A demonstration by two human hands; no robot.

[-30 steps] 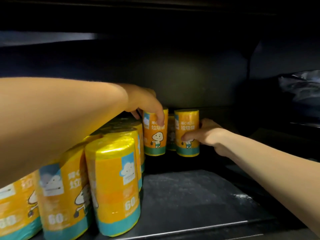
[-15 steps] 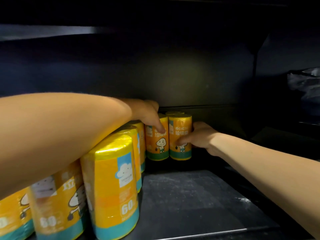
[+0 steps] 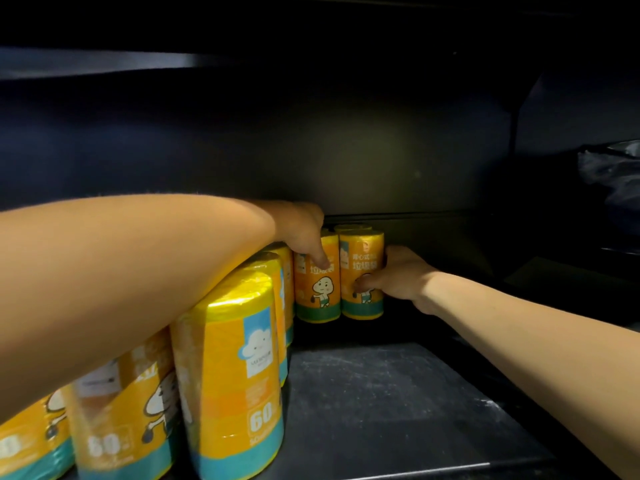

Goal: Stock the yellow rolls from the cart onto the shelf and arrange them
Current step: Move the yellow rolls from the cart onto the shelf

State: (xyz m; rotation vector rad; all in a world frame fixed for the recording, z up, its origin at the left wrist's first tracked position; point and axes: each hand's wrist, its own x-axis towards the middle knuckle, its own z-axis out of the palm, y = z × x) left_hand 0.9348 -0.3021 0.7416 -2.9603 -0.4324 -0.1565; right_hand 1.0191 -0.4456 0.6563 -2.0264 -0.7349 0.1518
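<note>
**Two hands on two upright rolls deep in the shelf**

Several yellow rolls stand upright under the left forearm, at the near left of the dark shelf (image 3: 398, 403). The nearest roll (image 3: 239, 386) shows a white cloud logo on a blue patch, a "60" lower down and a teal band at its foot. Left of it stand two more near rolls, partly cut off by the frame edge and blurred. Behind the nearest roll a line of rolls (image 3: 277, 271) runs back toward the left hand, each touching the next.

To the right of these rolls, below the right forearm, the shelf floor lies bare and dusty.

Farther in, the left hand (image 3: 301, 233) reaches over the line and rests on top of the back left roll (image 3: 317, 289), fingers curled down its front, one fingertip pressed on the label. Whether it truly grips cannot be told. Just beside it, touching, stands the back right roll (image 3: 362, 275), upright, with a cartoon figure on the label. The right hand (image 3: 398, 275) wraps this roll from its right side, thumb across the label front, gripping it.

Behind both, the top of another roll (image 3: 351, 226) peeks out near the back wall.
</note>
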